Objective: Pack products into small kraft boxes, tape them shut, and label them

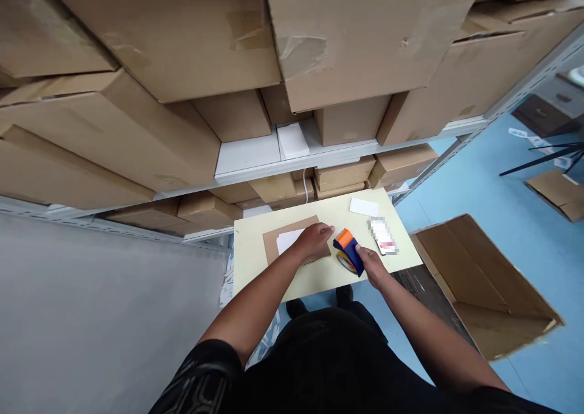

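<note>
My right hand (373, 266) is wrapped round a blue and orange tape dispenser (351, 252), tilted above the small pale table (249, 268). A roll of tape (345, 263) shows along the dispenser's lower side. Just left of the dispenser's orange end, my left hand (316, 242) has its fingers pinched together; whatever is between them is too small to make out. Under that hand lies a flat brown cardboard piece (271, 243) with a white sheet (286, 240) on it, both partly covered by my hand and forearm.
A phone (382, 236) and a white card (364, 207) lie on the table's right side. An open cardboard box (483, 268) stands at the right. Shelves (249, 155) stacked with cardboard boxes (374, 30) rise in front; a grey surface (100, 304) fills the lower left.
</note>
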### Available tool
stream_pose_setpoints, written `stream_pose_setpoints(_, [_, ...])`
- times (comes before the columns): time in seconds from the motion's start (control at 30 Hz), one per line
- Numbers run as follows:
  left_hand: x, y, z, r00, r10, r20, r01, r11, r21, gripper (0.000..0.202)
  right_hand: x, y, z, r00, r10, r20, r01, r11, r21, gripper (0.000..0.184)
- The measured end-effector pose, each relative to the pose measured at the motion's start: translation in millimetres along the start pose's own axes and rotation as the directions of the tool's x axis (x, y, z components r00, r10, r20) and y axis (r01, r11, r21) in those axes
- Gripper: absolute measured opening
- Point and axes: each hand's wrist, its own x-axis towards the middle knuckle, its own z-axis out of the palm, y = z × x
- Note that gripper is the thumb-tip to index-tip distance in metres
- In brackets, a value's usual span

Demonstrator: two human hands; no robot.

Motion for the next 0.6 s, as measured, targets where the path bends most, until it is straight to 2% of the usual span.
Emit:
stream_pose_setpoints(0.03, [12,7,6.8,0.992,-0.077,0.097,0.086,0.992,-0.091,0.044,-5,0,0,1.0,0.014,0.012,-0.014,1.0,0.014,0.055])
stream_pose_setpoints(0.1, [27,12,21.2,0.949,-0.191,0.252,0.253,0.937,-0.241,0.047,-10,0,-2,1.0,0.018,0.015,-0.019,0.999,0.029,0.056])
stream_pose_setpoints(0.17, [35,10,35.0,0.916,-0.26,0.307,0.358,0.874,-0.328,0.044,-13,1,-8,1.0,0.012,-0.021,-0.012,1.0,0.002,0.058])
stream_pose_setpoints(0.3, [41,3,56.0,0.905,-0.3,0.3,0.407,0.816,-0.41,0.04,-11,2,-21,0.998,-0.001,-0.061,-0.003,0.998,-0.064,0.061])
stream_pose_setpoints(0.43, [43,5,68.4,0.899,-0.319,0.302,0.432,0.763,-0.48,0.038,-7,4,-32,1.0,0.002,-0.029,-0.003,0.999,-0.044,0.062])
stream_pose_setpoints(0.6, [35,8,82.5,0.898,-0.361,0.25,0.439,0.729,-0.525,0.033,-2,6,-39,1.0,0.003,0.008,-0.003,0.999,-0.035,0.061])
